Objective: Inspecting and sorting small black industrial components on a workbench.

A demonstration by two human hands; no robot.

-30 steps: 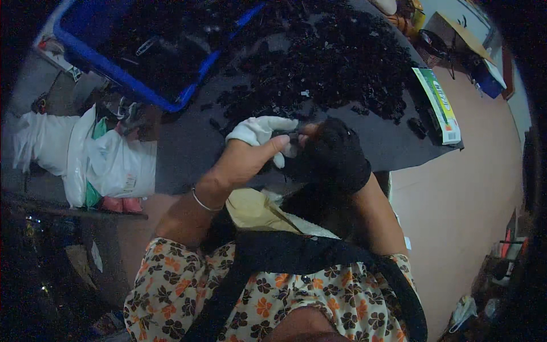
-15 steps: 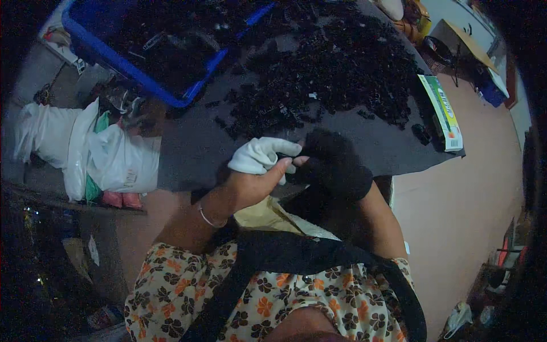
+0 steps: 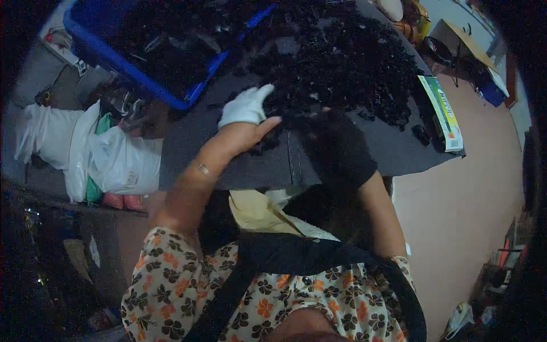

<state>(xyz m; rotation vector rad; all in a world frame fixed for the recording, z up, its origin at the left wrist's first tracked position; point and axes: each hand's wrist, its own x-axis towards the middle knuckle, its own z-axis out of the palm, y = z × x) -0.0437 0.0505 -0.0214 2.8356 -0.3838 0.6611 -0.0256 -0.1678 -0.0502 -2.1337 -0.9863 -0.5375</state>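
My left hand (image 3: 245,109), in a white glove with the thumb bare, is at the near left edge of a pile of small black parts (image 3: 353,68). Its thumb and fingers are spread apart, and I see nothing held between them. My right hand (image 3: 340,145) wears a black glove and reaches to the near side of the same pile. Dark glove and dark parts blend together there, so its finger pose and anything in it cannot be made out. A few loose black pieces lie near the left thumb.
A blue bin (image 3: 137,71) holding more black parts stands at the far left on the dark grey tabletop (image 3: 239,171). A green and white box (image 3: 441,114) lies along the right edge. White bags (image 3: 117,159) sit at left; yellowish packaging (image 3: 262,214) is below the near edge.
Both hands were close together near the table's front edge, thumb and fingers meeting. They have parted and moved forward to the pile, the left also to the left, its fingers opening.
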